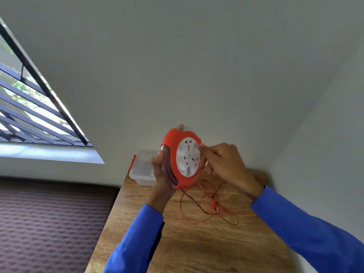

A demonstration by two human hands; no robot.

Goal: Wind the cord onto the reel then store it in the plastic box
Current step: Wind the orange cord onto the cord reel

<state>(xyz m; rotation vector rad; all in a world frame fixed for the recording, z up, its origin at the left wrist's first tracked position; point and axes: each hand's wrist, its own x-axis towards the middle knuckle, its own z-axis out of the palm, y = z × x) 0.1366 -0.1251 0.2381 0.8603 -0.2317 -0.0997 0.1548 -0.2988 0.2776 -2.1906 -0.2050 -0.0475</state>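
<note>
An orange reel [175,142] with a white socket face is held upright above the wooden table [197,243]. My left hand [162,174] grips its left edge from below. My right hand [222,164] has its fingertips on the right side of the white face. A thin orange cord [204,213] hangs from the reel's underside and lies in loose loops on the table, with its plug [213,206] among them. A clear plastic box [141,166] with an orange latch stands at the table's far left corner, behind the reel and partly hidden by my left hand.
The table sits in a corner between two white walls. A bed with a dark patterned cover [49,223] lies left of the table. A barred window [29,107] is at the far left.
</note>
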